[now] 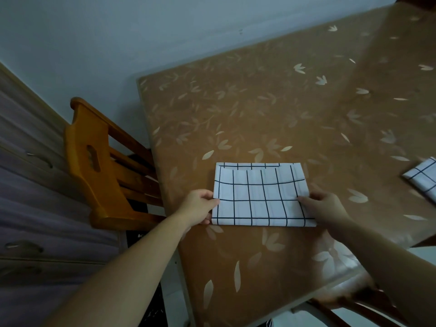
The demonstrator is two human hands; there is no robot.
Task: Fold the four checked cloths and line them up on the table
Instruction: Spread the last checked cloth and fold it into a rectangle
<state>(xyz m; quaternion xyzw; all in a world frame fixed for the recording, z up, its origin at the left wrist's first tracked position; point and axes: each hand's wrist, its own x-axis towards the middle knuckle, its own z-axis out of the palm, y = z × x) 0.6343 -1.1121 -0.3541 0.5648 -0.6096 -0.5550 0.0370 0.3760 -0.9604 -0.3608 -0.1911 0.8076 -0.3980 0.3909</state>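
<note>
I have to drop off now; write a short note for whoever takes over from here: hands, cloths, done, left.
Left hand: grips the left edge of the folded checked cloth.
Right hand: grips that cloth's right edge.
The cloth lies flat on the table, folded to a rectangle, near the front edge.
A second checked cloth, apparently folded, lies at the table's right, cut off by the frame.
Done: at least this cloth looks folded.
Left: only two cloths are in view; find the others, fold them, then line up all four.
</note>
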